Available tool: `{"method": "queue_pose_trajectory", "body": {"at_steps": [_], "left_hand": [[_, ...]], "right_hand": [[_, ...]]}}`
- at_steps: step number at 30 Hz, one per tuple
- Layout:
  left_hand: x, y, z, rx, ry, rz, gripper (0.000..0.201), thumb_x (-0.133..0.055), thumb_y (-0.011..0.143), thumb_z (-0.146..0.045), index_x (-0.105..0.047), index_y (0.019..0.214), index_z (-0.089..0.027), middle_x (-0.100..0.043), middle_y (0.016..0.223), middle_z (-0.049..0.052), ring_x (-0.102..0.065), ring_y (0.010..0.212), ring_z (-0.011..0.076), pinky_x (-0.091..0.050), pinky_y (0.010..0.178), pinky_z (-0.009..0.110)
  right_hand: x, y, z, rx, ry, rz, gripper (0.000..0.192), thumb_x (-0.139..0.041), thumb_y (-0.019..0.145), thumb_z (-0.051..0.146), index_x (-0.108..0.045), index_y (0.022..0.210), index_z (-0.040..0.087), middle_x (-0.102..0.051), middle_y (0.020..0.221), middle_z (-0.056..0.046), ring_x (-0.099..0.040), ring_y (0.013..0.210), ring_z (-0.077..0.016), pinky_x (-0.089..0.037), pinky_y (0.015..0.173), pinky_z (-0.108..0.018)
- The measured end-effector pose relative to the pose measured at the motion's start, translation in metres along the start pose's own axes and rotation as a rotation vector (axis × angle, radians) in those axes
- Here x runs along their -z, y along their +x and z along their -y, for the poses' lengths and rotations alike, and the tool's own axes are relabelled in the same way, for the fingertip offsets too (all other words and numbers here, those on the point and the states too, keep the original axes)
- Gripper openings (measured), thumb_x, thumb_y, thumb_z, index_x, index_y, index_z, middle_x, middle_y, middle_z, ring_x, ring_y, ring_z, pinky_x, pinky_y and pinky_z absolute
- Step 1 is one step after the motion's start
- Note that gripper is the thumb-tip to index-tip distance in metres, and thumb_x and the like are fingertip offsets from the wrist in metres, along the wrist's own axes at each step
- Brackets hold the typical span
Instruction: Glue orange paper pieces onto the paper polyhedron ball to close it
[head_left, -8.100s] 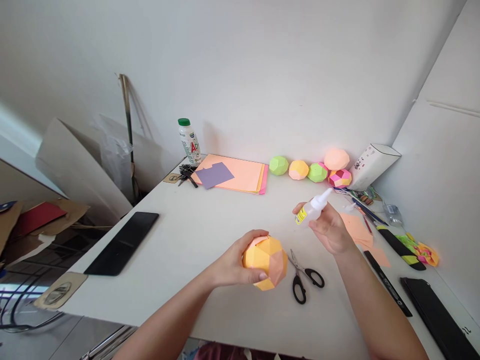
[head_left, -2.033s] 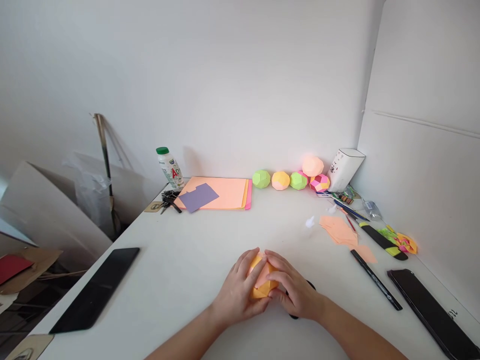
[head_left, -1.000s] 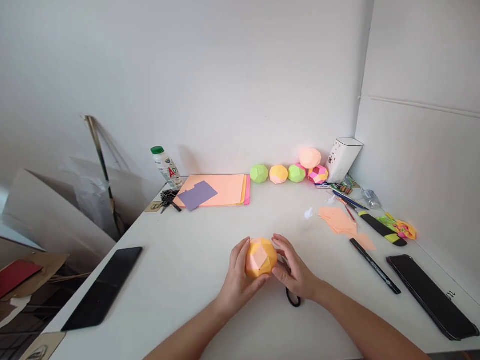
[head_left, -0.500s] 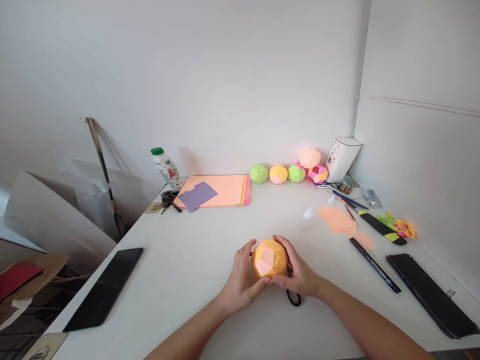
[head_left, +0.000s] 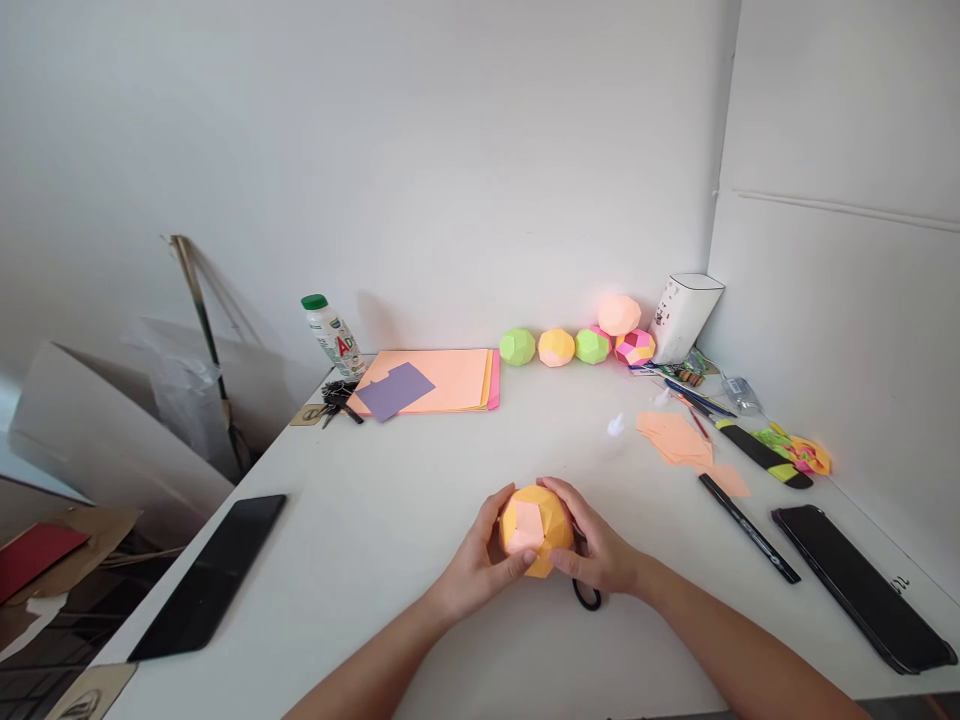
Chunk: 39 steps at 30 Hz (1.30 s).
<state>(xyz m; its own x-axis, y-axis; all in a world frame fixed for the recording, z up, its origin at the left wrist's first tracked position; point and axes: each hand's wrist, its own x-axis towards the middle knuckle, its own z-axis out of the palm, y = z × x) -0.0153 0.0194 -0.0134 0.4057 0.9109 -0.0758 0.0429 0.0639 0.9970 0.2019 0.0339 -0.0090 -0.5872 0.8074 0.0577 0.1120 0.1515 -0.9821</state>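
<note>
Two hands cup an orange and peach paper ball [head_left: 534, 526] just above the white desk [head_left: 390, 500], near its front edge. The left hand [head_left: 471, 565] grips it from the left, thumb across the front; the right hand [head_left: 600, 552] grips it from the right. Black scissors [head_left: 587, 594] lie partly hidden under the right hand. Four more paper balls [head_left: 577, 345] line the far wall.

- Left hand [head_left: 480, 560]: bare, no glove, no ring visible.
- Right hand [head_left: 600, 555]: bare too, no watch/band at wrist.
- Both forearms bare to frame edge; no sleeves in view.
</note>
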Motion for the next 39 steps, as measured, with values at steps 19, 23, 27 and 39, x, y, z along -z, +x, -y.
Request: {"method": "queue_pose_trajectory", "body": {"at_steps": [19,23,27,39], "left_hand": [[-0.009,-0.001,0.014,-0.246,0.142,0.059,0.084,-0.064,0.079,-0.059,-0.020,0.142,-0.025,-0.030,0.143,0.017,-0.041,0.127,0.0342,-0.046,0.097,0.051],[-0.008,-0.002,0.016,-0.283,0.210,0.048,0.082,-0.064,0.081,-0.056,-0.020,0.142,-0.023,-0.034,0.139,0.019,-0.045,0.123,0.0352,-0.047,0.095,0.053],[-0.008,-0.003,0.015,-0.325,0.276,0.044,0.080,-0.063,0.083,-0.053,-0.019,0.142,-0.024,-0.034,0.138,0.018,-0.045,0.123,0.0356,-0.046,0.096,0.055],[-0.008,-0.002,0.020,-0.342,0.364,0.024,0.081,-0.062,0.083,-0.052,-0.017,0.144,-0.025,-0.033,0.141,0.019,-0.043,0.125,0.0354,-0.045,0.097,0.057]], "right_hand": [[-0.003,-0.006,-0.009,0.066,-0.249,0.058,0.081,-0.043,0.094,0.055,0.004,0.152,0.023,0.004,0.161,-0.011,0.001,0.148,-0.0292,-0.012,0.117,-0.055],[-0.004,-0.006,-0.009,0.145,-0.361,0.066,0.079,-0.044,0.095,0.046,0.005,0.152,0.023,0.001,0.160,-0.012,-0.003,0.147,-0.0312,-0.015,0.116,-0.057],[-0.004,-0.005,-0.007,0.203,-0.422,0.071,0.079,-0.044,0.094,0.040,0.007,0.152,0.024,0.001,0.160,-0.011,-0.004,0.147,-0.0308,-0.017,0.116,-0.056],[-0.003,-0.005,-0.010,0.232,-0.461,0.078,0.081,-0.046,0.093,0.038,0.007,0.151,0.021,-0.004,0.159,-0.015,-0.011,0.145,-0.0330,-0.023,0.114,-0.056]]}}
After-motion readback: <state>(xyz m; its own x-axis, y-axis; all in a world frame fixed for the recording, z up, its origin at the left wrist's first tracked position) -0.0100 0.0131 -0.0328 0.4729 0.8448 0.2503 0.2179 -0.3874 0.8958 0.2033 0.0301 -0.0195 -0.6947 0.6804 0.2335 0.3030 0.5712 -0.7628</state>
